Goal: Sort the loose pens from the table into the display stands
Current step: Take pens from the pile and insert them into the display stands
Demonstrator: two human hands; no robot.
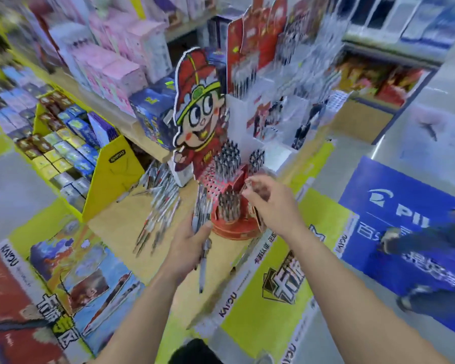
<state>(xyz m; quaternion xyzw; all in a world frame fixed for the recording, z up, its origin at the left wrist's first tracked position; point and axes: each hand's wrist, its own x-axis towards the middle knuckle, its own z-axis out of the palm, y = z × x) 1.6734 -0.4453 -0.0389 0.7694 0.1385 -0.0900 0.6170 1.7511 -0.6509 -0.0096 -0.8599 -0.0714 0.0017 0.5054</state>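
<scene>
My left hand [192, 245] grips a bundle of pens [202, 214], their ends sticking out above and below the fist. My right hand [269, 203] hovers just right of the red tiered display stand [234, 227], fingertips pinched on what looks like a single pen [247, 186]; motion blur hides the detail. The stand holds several upright pens with dark caps and has a cartoon character cut-out [199, 111] at its back. Loose pens [156, 206] lie scattered on the tan table [116, 227] left of the stand.
A yellow cardboard bin [111, 177] of small boxes stands at the left. White display stands with pens [281, 111] rise behind the red one. Pink boxes fill the shelf beyond. Another person [431, 258] in blue is at the far right, on the floor side.
</scene>
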